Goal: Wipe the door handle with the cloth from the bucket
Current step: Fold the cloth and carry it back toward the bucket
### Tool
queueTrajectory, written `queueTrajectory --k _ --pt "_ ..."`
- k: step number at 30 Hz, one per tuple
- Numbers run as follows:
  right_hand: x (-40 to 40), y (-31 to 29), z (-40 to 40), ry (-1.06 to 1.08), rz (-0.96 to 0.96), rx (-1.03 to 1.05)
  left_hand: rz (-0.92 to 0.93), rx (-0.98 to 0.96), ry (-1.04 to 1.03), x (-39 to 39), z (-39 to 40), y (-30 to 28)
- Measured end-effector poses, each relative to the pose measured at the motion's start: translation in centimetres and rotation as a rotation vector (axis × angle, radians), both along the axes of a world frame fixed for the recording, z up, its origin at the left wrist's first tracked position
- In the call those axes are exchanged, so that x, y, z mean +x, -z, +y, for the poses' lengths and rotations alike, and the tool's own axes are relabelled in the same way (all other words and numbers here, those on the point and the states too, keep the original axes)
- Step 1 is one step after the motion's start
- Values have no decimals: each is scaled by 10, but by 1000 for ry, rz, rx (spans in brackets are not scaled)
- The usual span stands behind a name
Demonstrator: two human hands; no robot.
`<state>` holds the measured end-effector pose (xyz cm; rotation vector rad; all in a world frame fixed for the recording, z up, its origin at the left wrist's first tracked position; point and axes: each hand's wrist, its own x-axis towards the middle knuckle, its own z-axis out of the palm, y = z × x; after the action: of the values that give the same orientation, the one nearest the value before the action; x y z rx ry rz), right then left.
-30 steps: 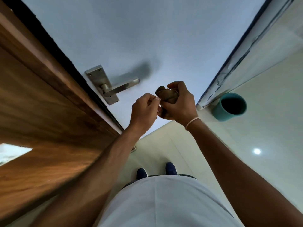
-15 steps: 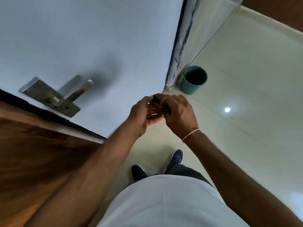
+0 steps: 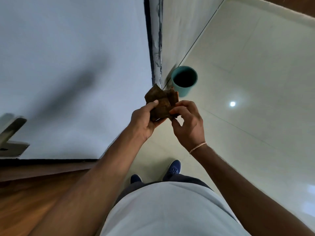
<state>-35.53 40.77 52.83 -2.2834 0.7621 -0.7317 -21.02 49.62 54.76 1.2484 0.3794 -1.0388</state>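
Note:
A brown cloth (image 3: pixel 161 101) is held up in front of me, partly unfolded. My left hand (image 3: pixel 144 121) grips its lower left side with the thumb on top. My right hand (image 3: pixel 189 123) pinches its right edge with the fingertips. The metal door handle (image 3: pixel 10 132) shows only in part at the far left edge, on the white door (image 3: pixel 68 65), well away from both hands. The teal bucket (image 3: pixel 185 80) stands on the floor just beyond the cloth, by the door's edge; its inside looks dark.
A wooden door frame (image 3: pixel 34 193) fills the lower left. Pale glossy floor tiles (image 3: pixel 255 99) spread to the right. My two blue shoes (image 3: pixel 173 168) stand on the floor below my hands.
The view has swung right, so the door handle slid to the left edge. The cloth, bunched between both hands before, is now spread out and lifted between them.

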Motion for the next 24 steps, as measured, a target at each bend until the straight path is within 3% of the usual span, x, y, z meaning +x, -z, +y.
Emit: queueTrajectory --k 3,7,9,11,15,19,24 --pt "-1 -9 -34 86 -5 354 -85 -14 30 -6 -35 -2" --pt "7 -15 -79 248 -123 1130 -159 -15 91 -7 -76 -7" --pt "13 -14 -103 257 -167 1337 -171 -24 130 -7 -95 -8" --pt "21 -15 -123 271 -178 1414 -160 -55 191 -3 -112 -10" --pt "41 -10 -168 355 -251 1406 -76 -157 195 17 -153 -10" --pt "68 3 -220 418 -177 1301 -231 -69 251 42 -207 4" --pt "106 -3 -286 403 122 622 -611 71 421 88 -279 18"
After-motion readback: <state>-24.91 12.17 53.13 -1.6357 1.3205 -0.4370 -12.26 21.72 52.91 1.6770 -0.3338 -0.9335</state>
